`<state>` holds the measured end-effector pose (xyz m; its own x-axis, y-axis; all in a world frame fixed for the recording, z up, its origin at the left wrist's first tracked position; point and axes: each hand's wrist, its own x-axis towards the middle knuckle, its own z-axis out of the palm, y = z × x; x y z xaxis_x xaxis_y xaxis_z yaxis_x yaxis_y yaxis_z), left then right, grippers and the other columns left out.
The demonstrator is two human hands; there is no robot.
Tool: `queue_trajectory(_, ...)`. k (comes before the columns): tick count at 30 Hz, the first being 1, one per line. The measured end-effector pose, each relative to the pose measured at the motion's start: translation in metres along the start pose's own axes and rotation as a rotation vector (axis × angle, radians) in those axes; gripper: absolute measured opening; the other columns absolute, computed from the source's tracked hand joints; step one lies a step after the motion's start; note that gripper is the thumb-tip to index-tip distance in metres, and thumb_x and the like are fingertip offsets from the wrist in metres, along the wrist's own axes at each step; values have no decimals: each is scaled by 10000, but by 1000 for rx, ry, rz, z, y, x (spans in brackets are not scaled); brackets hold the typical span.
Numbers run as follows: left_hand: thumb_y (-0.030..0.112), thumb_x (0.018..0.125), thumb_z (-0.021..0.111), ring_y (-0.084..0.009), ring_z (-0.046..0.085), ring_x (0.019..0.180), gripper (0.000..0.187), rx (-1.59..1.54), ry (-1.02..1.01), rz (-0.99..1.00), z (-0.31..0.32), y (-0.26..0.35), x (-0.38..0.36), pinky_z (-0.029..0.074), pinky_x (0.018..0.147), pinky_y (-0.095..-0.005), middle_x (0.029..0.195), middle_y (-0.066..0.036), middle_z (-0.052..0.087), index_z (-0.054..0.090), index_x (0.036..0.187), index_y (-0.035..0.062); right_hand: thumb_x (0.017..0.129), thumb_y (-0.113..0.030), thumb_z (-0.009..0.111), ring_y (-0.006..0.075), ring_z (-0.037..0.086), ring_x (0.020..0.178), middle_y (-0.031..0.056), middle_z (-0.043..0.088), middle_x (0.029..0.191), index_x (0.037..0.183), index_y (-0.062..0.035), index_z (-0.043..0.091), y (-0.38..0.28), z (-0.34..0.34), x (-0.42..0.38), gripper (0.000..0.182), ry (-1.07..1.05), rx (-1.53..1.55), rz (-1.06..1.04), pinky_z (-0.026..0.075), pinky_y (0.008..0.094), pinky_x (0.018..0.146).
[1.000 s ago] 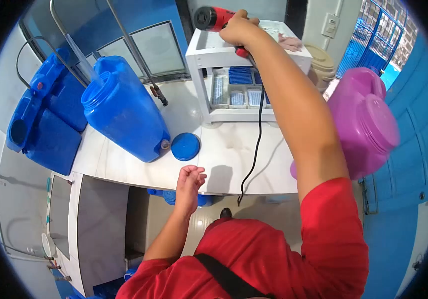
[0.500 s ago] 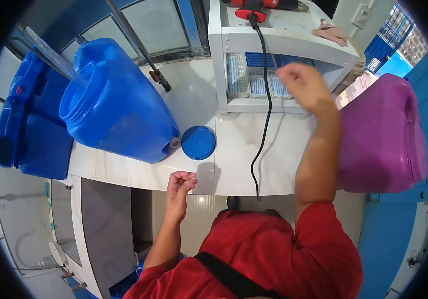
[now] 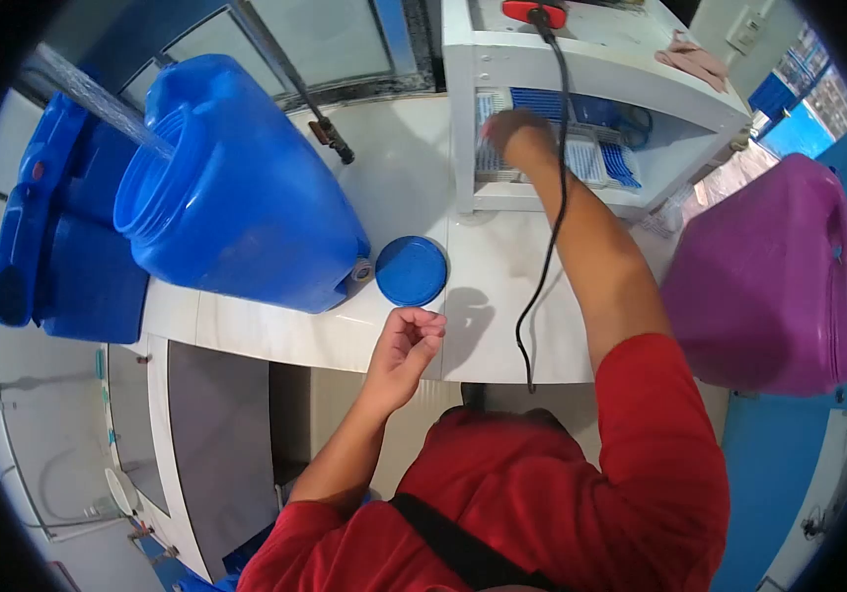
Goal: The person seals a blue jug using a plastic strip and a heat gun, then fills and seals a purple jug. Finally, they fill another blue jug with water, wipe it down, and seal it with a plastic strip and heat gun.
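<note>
My right hand (image 3: 522,136) reaches into the white shelf unit (image 3: 581,54), over the left part of its baskets of white and blue strips (image 3: 584,158); its fingers are dark and blurred there. Just below the round blue lid (image 3: 411,270), my left hand (image 3: 411,347) hangs over the counter's front edge with curled fingers, and whether something small is between them is hard to see. Left of the lid a large blue jug (image 3: 246,207) stands open, with a stream of water (image 3: 108,104) entering its mouth.
Another blue jug (image 3: 98,266) stands at the far left, and a purple jug (image 3: 759,286) at the right. A black cable (image 3: 559,187) hangs from a red tool (image 3: 534,13) on the shelf top across the counter. A pink cloth (image 3: 692,61) lies up there too.
My right hand has moved left and deeper into the shelf. My left hand has moved right and up, nearer the lid. The camera view has shifted slightly.
</note>
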<state>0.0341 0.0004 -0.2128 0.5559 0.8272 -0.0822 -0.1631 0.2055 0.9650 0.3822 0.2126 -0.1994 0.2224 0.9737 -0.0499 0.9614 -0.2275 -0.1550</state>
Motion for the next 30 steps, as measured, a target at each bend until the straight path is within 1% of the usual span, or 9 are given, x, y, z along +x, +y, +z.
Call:
queue_trajectory(1, 44, 966, 562, -179, 575, 1084, 227, 21, -16, -4, -2, 0, 1, 436, 999, -337, 1194, -91, 606, 502, 1185, 56, 962, -258, 567, 307, 670, 1012, 100, 713, 1043, 1056, -151, 700, 22, 21, 4, 194, 411, 169, -190, 521, 436, 876)
queue_trajectory(10, 40, 958, 580, -168, 566, 1085, 253, 34, -46, 64, -2, 20, 24, 429, 1012, -340, 1196, -98, 599, 501, 1198, 55, 930, -248, 628, 394, 691, 894, 229, 708, 986, 1024, -30, 705, 49, -5, -26, 250, 959, 408, -38, 545, 433, 787)
queue_trajectory(11, 40, 958, 580, -168, 566, 1085, 253, 32, -59, 64, 2, 27, 28, 429, 1012, -340, 1196, -98, 599, 501, 1198, 55, 930, -248, 628, 394, 691, 894, 229, 708, 986, 1024, -30, 705, 42, -16, -46, 250, 966, 400, -28, 545, 433, 787)
queue_trajectory(13, 15, 952, 573, -164, 568, 1080, 258, 67, -106, 133, 13, 35, 27, 426, 1015, -343, 1172, -90, 598, 502, 1196, 58, 939, -233, 610, 369, 706, 893, 206, 723, 943, 1023, -30, 712, 18, -40, -93, 243, 806, 1100, 111, 547, 417, 788)
queue_trajectory(19, 30, 963, 604, -122, 539, 1080, 217, 213, -75, 58, 48, 15, 35, 436, 956, -286, 1171, -44, 581, 510, 1156, 64, 908, -211, 575, 346, 700, 940, 157, 736, 980, 1017, -94, 740, 14, -24, -68, 230, 734, 819, -81, 539, 428, 845)
queue_trajectory(22, 36, 950, 623, -131, 539, 1091, 261, 194, -156, 16, 64, 8, 17, 425, 979, -299, 1198, -52, 578, 515, 1185, 66, 896, -202, 604, 367, 697, 944, 157, 734, 968, 1042, -90, 738, 15, -3, -42, 228, 450, 458, -229, 540, 406, 857)
queue_trajectory(25, 69, 921, 668, -156, 539, 1122, 359, 436, -219, 41, 67, 13, -2, 415, 1005, -329, 1249, -69, 564, 514, 1246, 54, 895, -238, 633, 389, 687, 931, 193, 718, 990, 999, -73, 734, 15, 0, -48, 219, 534, 374, -218, 530, 426, 864)
queue_trajectory(27, 185, 864, 756, -230, 568, 1129, 544, 695, 61, 86, 41, -7, -6, 447, 983, -357, 1206, -144, 597, 516, 1314, -2, 904, -247, 627, 395, 662, 949, 184, 712, 1046, 1018, -81, 730, 15, -27, -89, 227, 677, 605, 15, 532, 454, 806)
queue_trajectory(30, 292, 796, 787, -416, 514, 1204, 782, 1058, 334, 185, -7, -38, 8, 426, 1027, -458, 1328, -279, 502, 430, 1412, -32, 906, -174, 680, 244, 676, 793, 116, 711, 900, 933, -54, 697, 24, -71, -162, 124, 1210, 901, -5, 520, 354, 692)
